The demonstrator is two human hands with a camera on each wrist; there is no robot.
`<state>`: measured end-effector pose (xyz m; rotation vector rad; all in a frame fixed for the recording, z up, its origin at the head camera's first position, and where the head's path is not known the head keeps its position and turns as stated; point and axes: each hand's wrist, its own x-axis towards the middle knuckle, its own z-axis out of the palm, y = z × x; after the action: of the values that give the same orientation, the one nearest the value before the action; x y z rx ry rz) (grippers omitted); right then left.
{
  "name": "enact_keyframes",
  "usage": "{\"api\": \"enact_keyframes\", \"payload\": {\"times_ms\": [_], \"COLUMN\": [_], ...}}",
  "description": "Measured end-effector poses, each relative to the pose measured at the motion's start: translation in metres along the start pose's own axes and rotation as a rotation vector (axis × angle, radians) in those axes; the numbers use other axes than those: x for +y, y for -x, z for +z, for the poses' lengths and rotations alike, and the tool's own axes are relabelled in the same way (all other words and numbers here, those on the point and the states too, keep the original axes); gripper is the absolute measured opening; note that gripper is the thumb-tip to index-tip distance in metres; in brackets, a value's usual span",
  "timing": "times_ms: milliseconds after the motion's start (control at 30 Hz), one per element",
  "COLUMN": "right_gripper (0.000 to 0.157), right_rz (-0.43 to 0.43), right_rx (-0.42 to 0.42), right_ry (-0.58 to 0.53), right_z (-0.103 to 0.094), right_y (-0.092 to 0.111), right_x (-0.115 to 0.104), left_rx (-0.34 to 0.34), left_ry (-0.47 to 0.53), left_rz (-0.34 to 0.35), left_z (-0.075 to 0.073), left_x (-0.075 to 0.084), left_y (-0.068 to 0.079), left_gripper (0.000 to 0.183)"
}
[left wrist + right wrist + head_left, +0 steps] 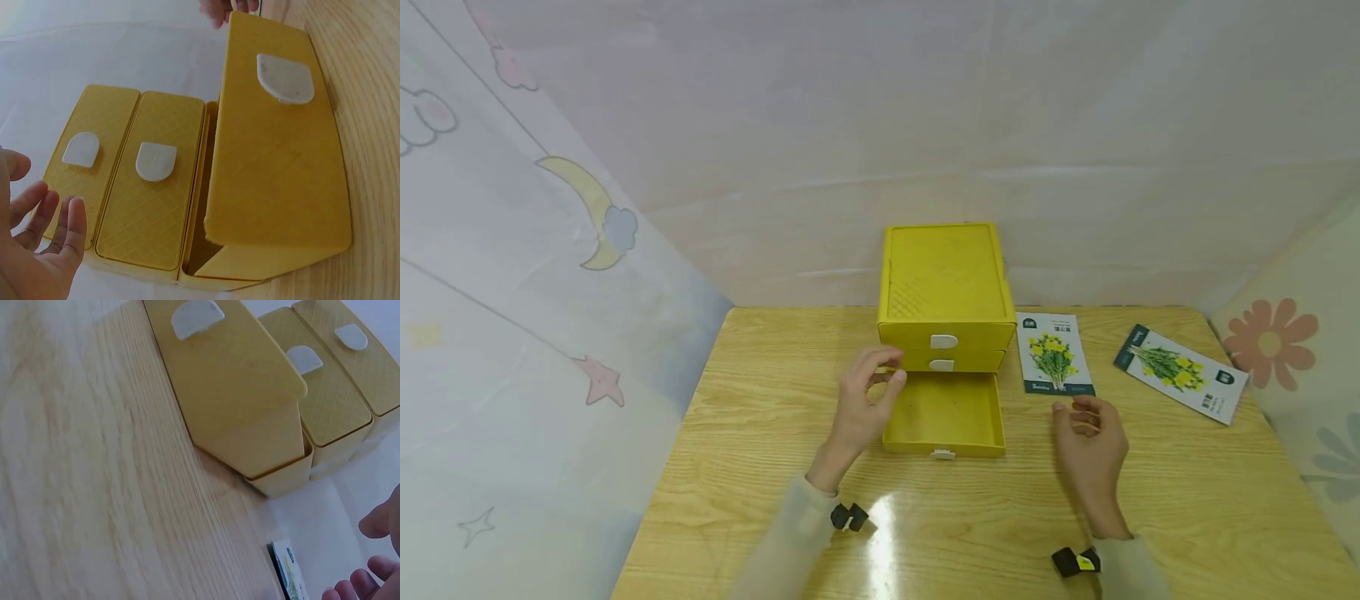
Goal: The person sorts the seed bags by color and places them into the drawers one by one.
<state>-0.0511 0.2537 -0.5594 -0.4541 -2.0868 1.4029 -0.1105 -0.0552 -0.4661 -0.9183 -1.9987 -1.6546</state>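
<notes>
A small yellow three-drawer box (947,275) stands at the back of the table, with white tabs on its drawers. Its bottom drawer (943,412) is pulled out toward me, and the yellow floor inside shows. Beside the front left of the box, my left hand (859,404) hovers with loosely bent fingers, holding nothing. The left wrist view shows those fingers (75,228) apart from the two upper drawers (150,187). My right hand (1092,450) hangs with relaxed fingers just in front of a flat packet (1052,354) printed with yellow flowers; it holds nothing either.
Farther right lies a second flowered packet (1180,375), slanted near the table's right edge. A pale cloth wall (820,167) rises behind the wooden table (760,417), with printed cloth at both sides.
</notes>
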Motion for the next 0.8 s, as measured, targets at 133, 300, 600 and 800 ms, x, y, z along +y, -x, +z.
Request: {"api": "enact_keyframes", "payload": {"times_ms": [133, 300, 600, 800], "right_gripper": [0.037, 0.04, 0.049, 0.054], "right_rz": [0.029, 0.043, 0.1, 0.088], "right_rx": [0.01, 0.016, -0.022, -0.062], "right_ry": [0.067, 0.117, 0.138, 0.211], "right_z": [0.001, 0.001, -0.002, 0.002], "right_y": [-0.01, -0.02, -0.034, -0.047], "right_x": [0.019, 0.026, 0.035, 0.039], "left_rx": [-0.058, -0.15, -0.341, -0.409], "left_ry": [-0.013, -0.046, -0.058, -0.062], "left_rz": [0.004, -0.007, -0.128, -0.195], "left_z": [0.01, 0.021, 0.036, 0.044], "left_x": [-0.017, -0.032, -0.023, -0.02], "left_y": [0.008, 0.017, 0.023, 0.023], "left_gripper": [0.026, 0.025, 0.028, 0.031]}}
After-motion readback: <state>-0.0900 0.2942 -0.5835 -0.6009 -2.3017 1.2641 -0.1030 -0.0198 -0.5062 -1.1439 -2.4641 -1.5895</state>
